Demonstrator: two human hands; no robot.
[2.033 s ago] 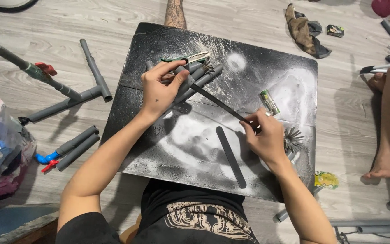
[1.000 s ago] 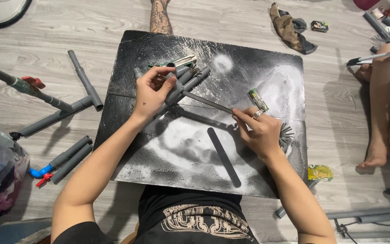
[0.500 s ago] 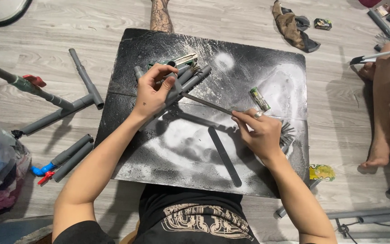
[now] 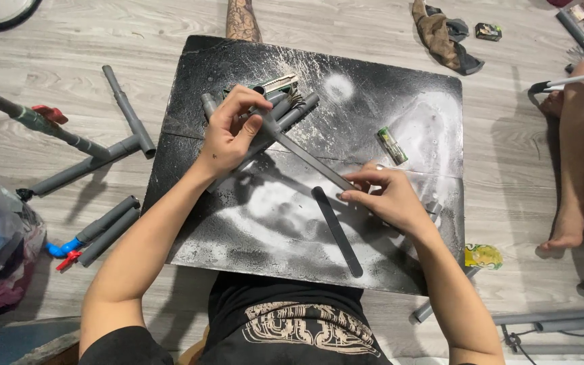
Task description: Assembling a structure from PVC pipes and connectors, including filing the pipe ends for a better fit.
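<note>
A long grey bar (image 4: pixel 309 157) runs slantwise across the middle of the black board (image 4: pixel 441 108), which is dusted with white powder. The left hand (image 4: pixel 228 135) is closed around the bar's upper end, fingers curled over it, just above a bundle of short grey pipes (image 4: pixel 292 111) lying on the board's upper part. The right hand (image 4: pixel 386 199) pinches the bar's lower end, thumb and fingers pressed together on it, near the board's right half.

Just below the bar, a flat dark strip (image 4: pixel 338 231) lies on the board, angled toward its near edge and untouched by either hand. A small green tube (image 4: pixel 392 145) rests on the board's right side, apart from the bar.

Off the board's left edge, on the wooden floor (image 4: pixel 69 40), lies a T-shaped assembly of grey pipes (image 4: pixel 113 132), and lower down two more pipe lengths with blue and red fittings (image 4: pixel 96 233). Beyond the board's far right corner sits a crumpled brown rag (image 4: pixel 444 34). To the right of the board, another person's bare leg and foot (image 4: pixel 576 162) rest on the floor.
</note>
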